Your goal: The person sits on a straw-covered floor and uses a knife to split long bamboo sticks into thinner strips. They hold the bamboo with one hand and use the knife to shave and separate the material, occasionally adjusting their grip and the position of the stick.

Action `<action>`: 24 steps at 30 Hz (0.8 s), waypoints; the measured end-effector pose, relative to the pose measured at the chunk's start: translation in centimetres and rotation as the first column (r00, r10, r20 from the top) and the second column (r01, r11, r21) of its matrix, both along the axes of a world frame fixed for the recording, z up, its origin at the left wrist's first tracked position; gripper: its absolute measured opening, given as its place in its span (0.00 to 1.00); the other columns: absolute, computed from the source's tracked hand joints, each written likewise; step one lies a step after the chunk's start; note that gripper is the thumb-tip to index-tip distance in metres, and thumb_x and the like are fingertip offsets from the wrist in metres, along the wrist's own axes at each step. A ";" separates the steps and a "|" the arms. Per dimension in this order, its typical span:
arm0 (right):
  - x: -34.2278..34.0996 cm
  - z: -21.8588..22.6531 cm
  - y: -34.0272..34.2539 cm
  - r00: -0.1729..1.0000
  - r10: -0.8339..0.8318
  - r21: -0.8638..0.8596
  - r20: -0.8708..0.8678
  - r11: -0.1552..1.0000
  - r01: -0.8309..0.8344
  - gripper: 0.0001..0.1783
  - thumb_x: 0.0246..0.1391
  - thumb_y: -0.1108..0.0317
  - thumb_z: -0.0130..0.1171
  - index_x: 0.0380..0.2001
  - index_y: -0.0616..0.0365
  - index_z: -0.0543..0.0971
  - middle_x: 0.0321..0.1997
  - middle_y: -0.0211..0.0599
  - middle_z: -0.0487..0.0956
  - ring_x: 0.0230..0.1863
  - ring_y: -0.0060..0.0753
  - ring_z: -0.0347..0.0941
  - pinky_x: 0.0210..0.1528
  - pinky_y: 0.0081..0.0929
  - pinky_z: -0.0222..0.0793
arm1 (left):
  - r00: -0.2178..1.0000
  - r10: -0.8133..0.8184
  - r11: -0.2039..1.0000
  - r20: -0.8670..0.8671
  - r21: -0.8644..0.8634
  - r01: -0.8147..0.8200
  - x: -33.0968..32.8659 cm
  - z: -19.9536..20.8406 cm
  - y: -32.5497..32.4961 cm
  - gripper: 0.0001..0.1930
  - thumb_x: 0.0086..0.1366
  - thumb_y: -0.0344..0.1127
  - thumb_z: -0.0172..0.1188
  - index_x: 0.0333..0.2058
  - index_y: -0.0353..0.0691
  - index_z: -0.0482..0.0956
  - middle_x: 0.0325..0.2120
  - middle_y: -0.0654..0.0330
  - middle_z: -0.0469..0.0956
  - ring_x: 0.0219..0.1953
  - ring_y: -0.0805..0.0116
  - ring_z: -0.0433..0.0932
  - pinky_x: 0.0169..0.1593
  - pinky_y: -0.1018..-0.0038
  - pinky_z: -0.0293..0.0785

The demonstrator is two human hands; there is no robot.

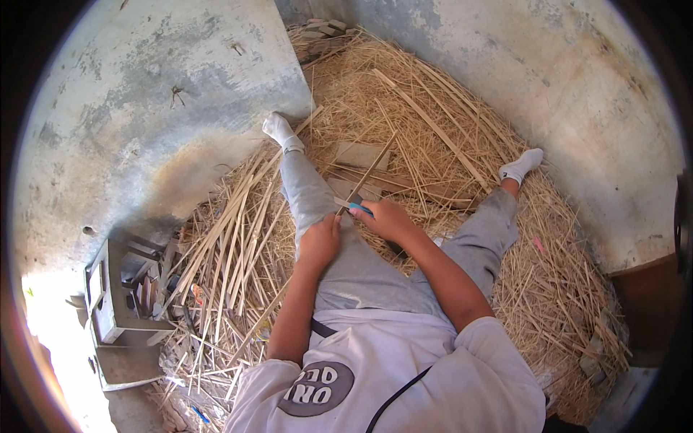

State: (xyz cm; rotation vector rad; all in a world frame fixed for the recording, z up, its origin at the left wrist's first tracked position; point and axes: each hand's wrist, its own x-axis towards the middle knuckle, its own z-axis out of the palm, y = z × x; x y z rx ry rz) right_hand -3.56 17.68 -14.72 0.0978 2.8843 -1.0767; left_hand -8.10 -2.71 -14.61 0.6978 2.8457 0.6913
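My left hand (320, 242) is closed over my left thigh, gripping the near end of a thin bamboo strip (372, 167). The strip slants away from me to the upper right, over the straw-like shavings. In my right hand (388, 219) is a knife with a blue handle (360, 208), the fingers wrapped around it. Its pale blade (341, 203) points left and lies across the strip, just beyond my left fingers. Whether the edge is biting into the strip is too small to tell.
Bamboo shavings (563, 289) cover the floor around my spread legs. Long strips (227, 252) are heaped at my left, and others (433, 123) lie ahead. A wooden stool-like frame (108, 296) stands at the far left. Worn plaster walls (180, 79) enclose the spot.
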 end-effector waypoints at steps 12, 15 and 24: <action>0.7 -3.4 7.0 0.910 -0.410 0.011 0.062 0.912 0.410 0.37 0.66 0.32 0.43 0.43 0.56 0.84 0.30 0.46 0.82 0.33 0.49 0.80 0.38 0.45 0.72 | 0.990 -0.130 0.985 -0.048 -0.119 0.123 1.1 0.7 0.2 0.16 0.75 0.47 0.48 0.37 0.42 0.77 0.27 0.43 0.82 0.32 0.40 0.83 0.39 0.47 0.77; -0.1 -6.5 9.3 0.813 -0.582 0.038 -0.020 0.812 0.583 0.38 0.66 0.32 0.43 0.41 0.59 0.83 0.30 0.47 0.81 0.34 0.48 0.80 0.39 0.45 0.72 | 0.984 -0.174 0.977 -0.050 -0.131 0.166 1.0 1.2 0.8 0.15 0.74 0.46 0.49 0.37 0.42 0.77 0.27 0.44 0.82 0.32 0.40 0.83 0.38 0.47 0.77; 0.8 -7.9 11.0 0.866 -0.498 -0.117 0.043 0.859 0.499 0.39 0.65 0.34 0.46 0.38 0.65 0.82 0.26 0.48 0.79 0.30 0.46 0.76 0.38 0.43 0.71 | 0.971 -0.223 0.961 -0.080 -0.185 0.206 1.2 0.7 0.5 0.16 0.74 0.49 0.48 0.38 0.43 0.78 0.27 0.45 0.82 0.32 0.40 0.83 0.38 0.46 0.77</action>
